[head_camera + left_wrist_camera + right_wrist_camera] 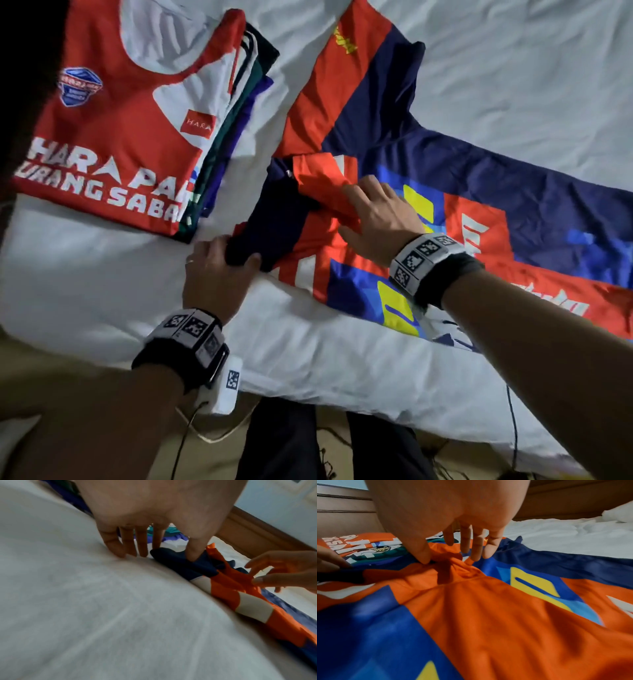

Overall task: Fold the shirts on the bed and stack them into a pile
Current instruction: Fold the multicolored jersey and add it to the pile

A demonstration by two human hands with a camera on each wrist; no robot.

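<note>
A pile of folded shirts (113, 137) lay at the left of the bed (85, 291). Just right, the left hand (219, 270) pinched the navy sleeve (274, 219) of the spread jersey (479, 212); the right hand (380, 216) pressed relaxed fingers (477, 547) on bunched orange cloth. Judged step: folding the sleeve inward; next, flatten it. Only the right-wrist view showed the pile's layered edges.
</note>
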